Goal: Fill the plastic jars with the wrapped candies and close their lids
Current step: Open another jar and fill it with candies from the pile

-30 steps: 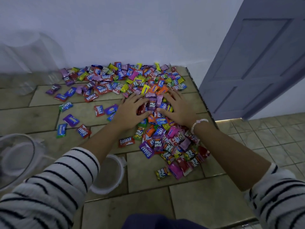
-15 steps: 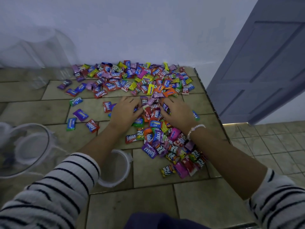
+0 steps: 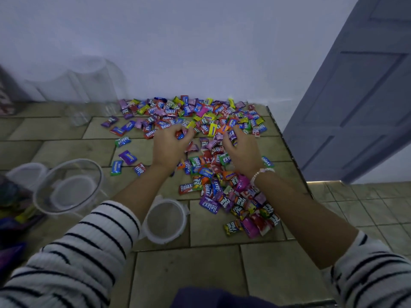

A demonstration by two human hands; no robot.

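Left hand [image 3: 169, 147] fingers were curled, grasping a few wrapped candies [image 3: 213, 172], red and blue ones showing at the tips. Right hand [image 3: 243, 152] fingers were curled too, pinching a purple candy. Both hands were over the candy heap, which spread across the tiled counter [image 3: 200, 270] from the back wall toward the near right. A white lid [image 3: 165, 221] lay flat just beside the left forearm. An open clear jar [image 3: 95, 174] stood well left of the hands. More clear jars [image 3: 89, 90] stood back left by the wall.
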